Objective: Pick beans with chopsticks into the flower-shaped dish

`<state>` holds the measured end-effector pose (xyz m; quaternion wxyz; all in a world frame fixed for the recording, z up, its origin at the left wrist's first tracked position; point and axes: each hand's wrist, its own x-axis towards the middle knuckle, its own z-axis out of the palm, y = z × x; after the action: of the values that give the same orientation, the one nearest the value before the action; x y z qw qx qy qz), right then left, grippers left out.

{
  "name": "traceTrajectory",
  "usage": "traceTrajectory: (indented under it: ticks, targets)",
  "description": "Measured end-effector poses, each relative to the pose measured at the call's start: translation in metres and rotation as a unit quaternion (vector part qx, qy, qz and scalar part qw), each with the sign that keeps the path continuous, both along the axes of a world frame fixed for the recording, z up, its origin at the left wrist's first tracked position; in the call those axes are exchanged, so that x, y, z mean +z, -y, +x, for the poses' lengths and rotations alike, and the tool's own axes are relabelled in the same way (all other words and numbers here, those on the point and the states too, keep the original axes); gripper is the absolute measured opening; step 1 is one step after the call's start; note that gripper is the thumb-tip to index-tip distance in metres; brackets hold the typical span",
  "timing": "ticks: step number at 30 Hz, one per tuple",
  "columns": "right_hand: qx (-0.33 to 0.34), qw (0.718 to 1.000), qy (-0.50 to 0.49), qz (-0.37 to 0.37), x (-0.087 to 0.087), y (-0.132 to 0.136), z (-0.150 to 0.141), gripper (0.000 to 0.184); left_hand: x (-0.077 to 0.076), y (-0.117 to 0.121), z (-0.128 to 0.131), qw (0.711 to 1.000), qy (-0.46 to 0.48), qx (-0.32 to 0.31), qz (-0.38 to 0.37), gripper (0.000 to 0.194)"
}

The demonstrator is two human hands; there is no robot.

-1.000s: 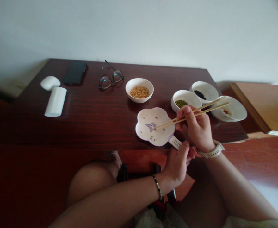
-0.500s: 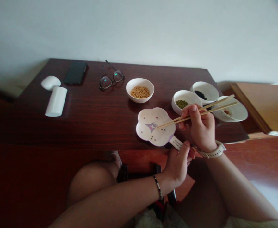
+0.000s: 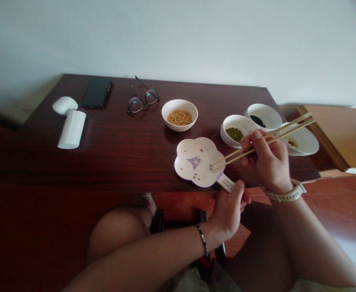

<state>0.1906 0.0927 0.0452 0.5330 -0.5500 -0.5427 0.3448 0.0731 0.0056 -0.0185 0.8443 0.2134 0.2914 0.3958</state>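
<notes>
My right hand [image 3: 270, 160] is shut on a pair of wooden chopsticks [image 3: 232, 155], whose tips rest over the right part of a white flower-shaped dish [image 3: 185, 156]. No bean shows between the tips. My left hand [image 3: 228, 211] grips the dish's white handle [image 3: 226, 183] near the table edge. A few small green beans [image 3: 196, 177] lie on the dish beside a purple cartoon print. Behind my right hand are white bowls of green beans [image 3: 234, 134] and black beans [image 3: 257, 121]. A white bowl of reddish beans [image 3: 302, 142] is partly hidden. A white bowl of yellow soybeans [image 3: 179, 117] stands further left.
Dark reddish-brown wooden table [image 3: 135, 150] holds glasses [image 3: 143, 101], a black phone [image 3: 96, 93], a white computer mouse [image 3: 65, 105] and a white cylinder [image 3: 71, 129]. A light wooden board [image 3: 335, 134] lies right of the table. My knee [image 3: 117, 235] is below its edge.
My right hand has moved to the right, drawing the chopstick tips toward the dish's right edge. My left hand stays on the handle, and the dish has not visibly moved.
</notes>
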Motion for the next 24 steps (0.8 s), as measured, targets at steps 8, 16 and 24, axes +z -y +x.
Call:
traceTrajectory:
  ticks: [8, 16, 24]
  targets:
    - [0.018, 0.999, 0.037, -0.008, 0.0023, 0.0028, -0.0036, 0.047, -0.0028, 0.0006, 0.0013, 1.0, -0.003, -0.005, 0.003, 0.062]
    - [0.0, 0.999, 0.055, -0.002, 0.0011, 0.0031, -0.0033, 0.047, -0.0016, 0.0003, 0.0019, 1.0, 0.004, 0.002, 0.003, 0.059]
    - [-0.03, 0.999, 0.022, 0.027, 0.0008, 0.0009, 0.0004, 0.047, -0.0029, -0.0002, 0.0019, 1.0, 0.007, 0.001, 0.005, 0.059]
